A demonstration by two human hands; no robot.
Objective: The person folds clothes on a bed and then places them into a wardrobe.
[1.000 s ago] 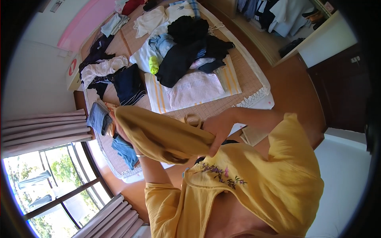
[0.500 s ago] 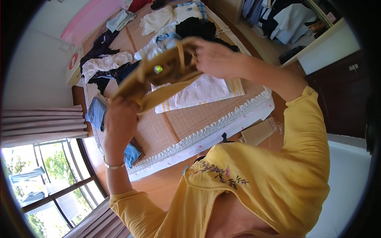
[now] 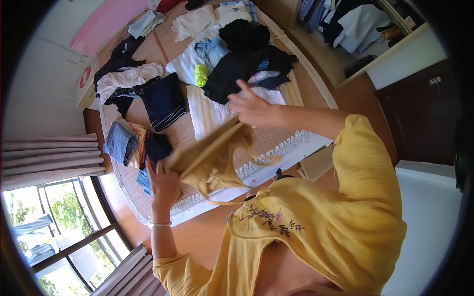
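Note:
A tan strappy garment point(image 3: 215, 155) hangs stretched between my two hands over the near side of the bed, its loose straps dangling and blurred by motion. My left hand point(image 3: 165, 186) grips one end, with some fingers pointing up. My right hand point(image 3: 253, 108) has the other end at its thumb side, its upper fingers raised and spread. Beyond the right hand lies a pile of black clothes point(image 3: 232, 71), partly over white cloth with yellow stripes point(image 3: 197, 106). Close to my left hand are a dark folded garment point(image 3: 157, 147) and folded jeans point(image 3: 121, 140).
The bed point(image 3: 197, 143) carries a woven mat and several garments. A neon yellow roll point(image 3: 200, 75), a navy folded garment point(image 3: 163, 101) and white lace clothing point(image 3: 129, 79) lie across it. An open wardrobe point(image 3: 363, 29) stands at the far right, a window point(image 3: 64, 212) at left.
Both hands have come down and nearer my body with the tan garment, which now hangs lower. More of the clothes on the bed show behind it. My right hand's fingers have spread.

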